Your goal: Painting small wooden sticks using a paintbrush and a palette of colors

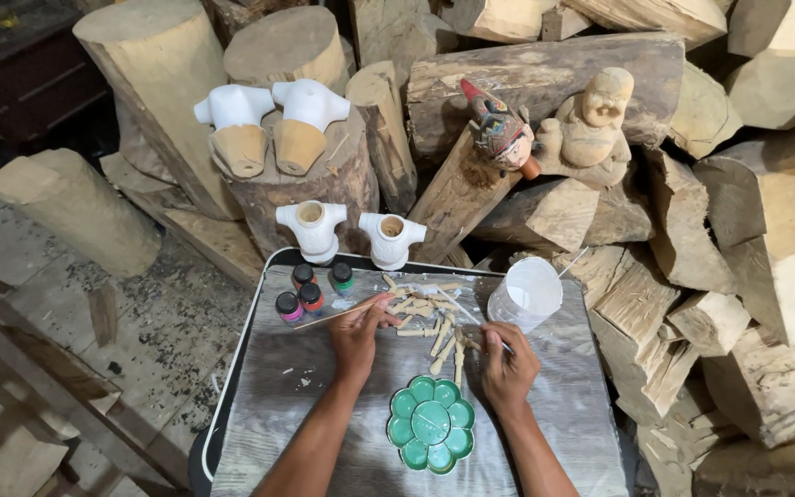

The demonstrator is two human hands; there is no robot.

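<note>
Seen from above at a small grey desk (pixel 324 433) set against stacked logs (pixel 545 83). Left hand (pixel 359 333) closed around a thin paintbrush (pixel 328 317), shaft slanting out to the left, fingertips lying against a scatter of small carved wooden pieces (pixel 425 313). Right hand (pixel 506 361) curled in a pinch at the lower right edge of the same scatter, gripping what looks like one of the pale pieces plus a slim stick; exact contents too small to tell. Wooden pieces spread between the two hands and just beyond them, toward the far side of the desk. Judged light, stiff and dry, not slippery, yet thin enough to snap at the narrow ends; best pinched at the thicker middle. Green flower-shaped palette (pixel 432 423) near the front edge, between the wrists. Four small paint bottles (pixel 310 293) with dark caps clustered left of the left hand. White plastic cup (pixel 526 293) tilted at the far right corner, just beyond the right hand. Two white-painted torso figures (pixel 350 230) standing at the far edge of the desk, two more (pixel 269 124) propped on a stump behind. Painted carved figure (pixel 501 129) and unpainted seated statue (pixel 593 124) resting on the logs beyond.
</note>
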